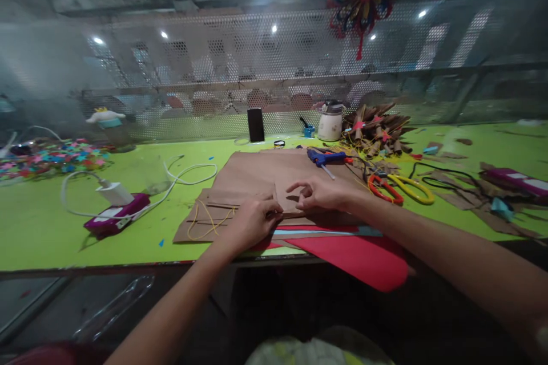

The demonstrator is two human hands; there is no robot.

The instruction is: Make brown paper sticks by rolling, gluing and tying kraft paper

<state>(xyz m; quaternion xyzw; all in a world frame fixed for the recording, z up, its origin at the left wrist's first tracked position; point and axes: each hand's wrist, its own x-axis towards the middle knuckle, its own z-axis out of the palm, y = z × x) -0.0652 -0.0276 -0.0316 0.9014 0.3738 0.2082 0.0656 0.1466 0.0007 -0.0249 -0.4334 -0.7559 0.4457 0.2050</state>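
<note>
My left hand (252,221) and my right hand (319,194) rest side by side on a stack of brown paper sheets (257,177) on the green table (51,228). Both hands pinch a small brown paper piece (286,197) between them, fingers curled on its edges. Red paper (359,256) sticks out from under the brown sheets and hangs over the table's front edge. Thin yellow string (205,222) lies on the brown paper left of my left hand.
A blue glue gun (323,158) and red-and-yellow scissors (400,188) lie right of the paper. A pile of brown paper cones (377,125), a white jar (330,121) and a black phone (256,124) stand at the back. A white charger on a magenta box (115,211) sits left.
</note>
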